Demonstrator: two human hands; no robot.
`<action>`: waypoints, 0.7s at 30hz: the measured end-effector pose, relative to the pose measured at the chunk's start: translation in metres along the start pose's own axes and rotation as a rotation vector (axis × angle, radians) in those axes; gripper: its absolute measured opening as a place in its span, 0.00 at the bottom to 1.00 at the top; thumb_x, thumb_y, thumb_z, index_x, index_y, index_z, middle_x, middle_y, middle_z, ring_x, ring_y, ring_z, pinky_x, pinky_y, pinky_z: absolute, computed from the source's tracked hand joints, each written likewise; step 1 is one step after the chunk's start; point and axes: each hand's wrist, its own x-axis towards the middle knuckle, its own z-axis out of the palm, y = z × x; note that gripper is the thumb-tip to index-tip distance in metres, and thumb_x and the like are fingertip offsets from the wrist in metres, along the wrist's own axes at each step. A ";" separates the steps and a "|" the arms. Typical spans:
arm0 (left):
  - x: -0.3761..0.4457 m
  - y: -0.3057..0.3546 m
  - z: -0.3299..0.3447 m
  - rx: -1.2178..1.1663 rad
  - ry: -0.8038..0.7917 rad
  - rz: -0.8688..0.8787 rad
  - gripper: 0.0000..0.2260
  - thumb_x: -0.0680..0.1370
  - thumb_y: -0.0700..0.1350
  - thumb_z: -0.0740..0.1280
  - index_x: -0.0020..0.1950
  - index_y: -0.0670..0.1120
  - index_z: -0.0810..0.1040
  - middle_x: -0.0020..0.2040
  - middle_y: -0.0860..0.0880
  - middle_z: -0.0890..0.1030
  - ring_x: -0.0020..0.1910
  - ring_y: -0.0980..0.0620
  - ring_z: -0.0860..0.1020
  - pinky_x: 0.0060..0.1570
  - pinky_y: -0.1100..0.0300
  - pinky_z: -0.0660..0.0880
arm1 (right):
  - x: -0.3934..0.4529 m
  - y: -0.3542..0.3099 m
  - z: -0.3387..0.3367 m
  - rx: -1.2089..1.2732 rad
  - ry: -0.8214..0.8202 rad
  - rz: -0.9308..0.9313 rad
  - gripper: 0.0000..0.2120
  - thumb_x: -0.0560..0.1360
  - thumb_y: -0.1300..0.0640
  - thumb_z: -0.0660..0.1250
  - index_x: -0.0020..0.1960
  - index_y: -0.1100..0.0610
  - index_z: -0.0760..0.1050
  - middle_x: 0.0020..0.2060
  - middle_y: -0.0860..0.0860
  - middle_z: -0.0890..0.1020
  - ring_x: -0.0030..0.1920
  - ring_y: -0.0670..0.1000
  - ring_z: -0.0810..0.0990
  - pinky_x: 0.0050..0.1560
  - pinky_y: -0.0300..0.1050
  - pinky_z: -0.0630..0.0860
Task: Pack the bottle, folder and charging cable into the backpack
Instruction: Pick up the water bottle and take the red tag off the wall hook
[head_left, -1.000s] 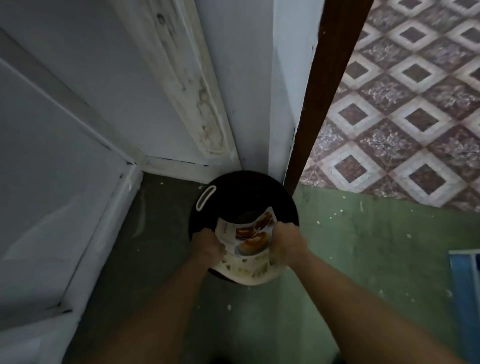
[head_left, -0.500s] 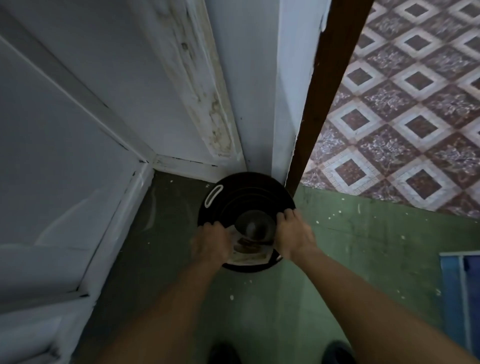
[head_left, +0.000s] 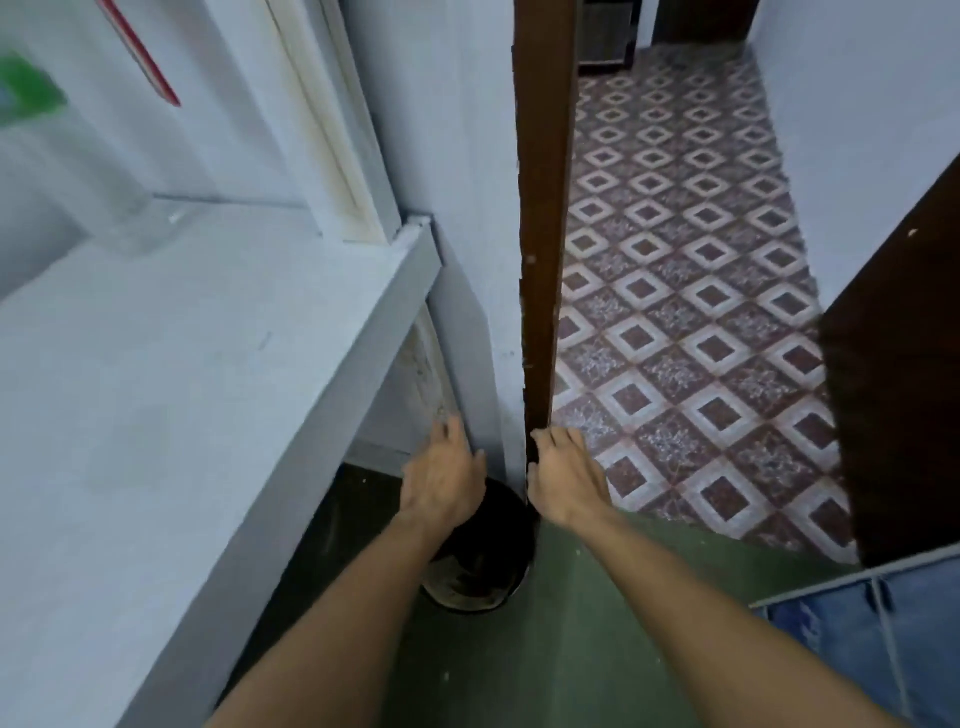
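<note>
Both my hands hover above a round black bin (head_left: 483, 551) on the green floor in the corner by the door frame. My left hand (head_left: 444, 475) is over the bin's left rim, fingers spread and relaxed, holding nothing. My right hand (head_left: 563, 475) is over its right rim, fingers loosely extended, also empty. Pale paper shows at the bin's bottom edge. A clear plastic bottle (head_left: 67, 156) with a green label stands blurred on the white table at the far left. No backpack, folder or cable is in view.
A white table (head_left: 182, 395) fills the left side, its edge close to my left arm. A brown door frame (head_left: 543, 208) rises just behind the bin. Patterned tile floor (head_left: 691, 338) lies beyond it, a dark door (head_left: 904, 389) at right, and blue fabric (head_left: 883, 639) at bottom right.
My hands let go of the printed paper, which went down into the black bin, and lifted away empty. The view rose, bringing the table top and bottle into sight.
</note>
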 end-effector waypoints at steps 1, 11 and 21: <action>-0.007 0.014 -0.031 -0.037 0.042 0.015 0.22 0.82 0.52 0.61 0.74 0.48 0.59 0.69 0.45 0.70 0.61 0.45 0.76 0.55 0.48 0.75 | -0.002 -0.011 -0.034 0.010 0.041 -0.028 0.20 0.78 0.57 0.60 0.69 0.57 0.67 0.64 0.52 0.72 0.65 0.55 0.65 0.58 0.50 0.73; -0.037 0.042 -0.253 -0.100 0.364 0.031 0.27 0.83 0.56 0.58 0.77 0.47 0.56 0.73 0.45 0.67 0.68 0.44 0.71 0.60 0.47 0.72 | 0.004 -0.118 -0.240 0.048 0.212 -0.283 0.20 0.80 0.58 0.55 0.71 0.53 0.67 0.63 0.51 0.76 0.62 0.55 0.71 0.54 0.51 0.74; -0.053 -0.080 -0.391 -0.161 0.608 -0.258 0.34 0.79 0.61 0.62 0.78 0.46 0.55 0.75 0.44 0.67 0.71 0.42 0.69 0.65 0.43 0.70 | 0.036 -0.260 -0.308 0.149 0.219 -0.451 0.21 0.80 0.55 0.54 0.72 0.53 0.65 0.50 0.51 0.82 0.51 0.55 0.79 0.46 0.45 0.73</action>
